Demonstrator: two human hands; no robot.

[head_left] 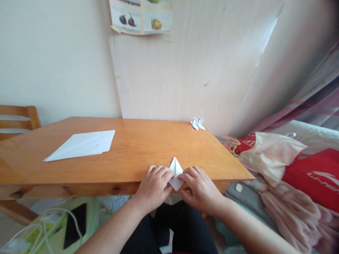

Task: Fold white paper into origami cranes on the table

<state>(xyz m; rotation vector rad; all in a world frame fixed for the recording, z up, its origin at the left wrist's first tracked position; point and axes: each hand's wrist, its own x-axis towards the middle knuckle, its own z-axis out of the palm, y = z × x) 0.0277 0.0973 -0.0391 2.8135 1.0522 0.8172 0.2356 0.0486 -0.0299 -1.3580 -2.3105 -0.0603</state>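
Note:
A small white folded paper (pixel 175 168), shaped like a kite with a crease down its middle, lies at the front edge of the wooden table, its point facing away from me. My left hand (pixel 156 183) grips its left side, thumb below and fingers curled over the top. On the opposite side, my right hand (pixel 198 187) pinches the paper's right edge. The paper's lower tip sticks out past the table edge between both hands. Parts of its sides are hidden under my fingers.
White paper sheets (pixel 87 144) lie on the left of the wooden table (pixel 143 141). Small folded paper figures (pixel 198 123) stand at its back right corner. Beyond the right edge are a red bag (pixel 315 176) and a pink blanket (pixel 293 211). Cables (pixel 45 229) lie low on the left.

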